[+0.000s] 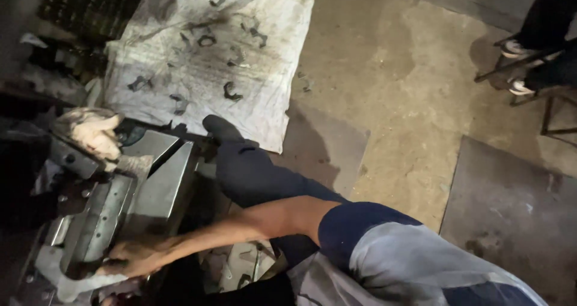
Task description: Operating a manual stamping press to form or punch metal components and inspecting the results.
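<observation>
Right hand grip closed on rag.

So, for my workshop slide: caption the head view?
Right hand resting on a metal machine, white sheet of curved parts behind.

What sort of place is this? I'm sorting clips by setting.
Probably a small metalworking shop: a hand rests on a grimy steel machine, curved metal parts lie on a stained white sack, and the floor is bare concrete.

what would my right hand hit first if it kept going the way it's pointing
The right hand points left, resting on the grey metal machine. Straight on, it likely meets the machine's dark lower-left end first; depth there is unclear.
</observation>
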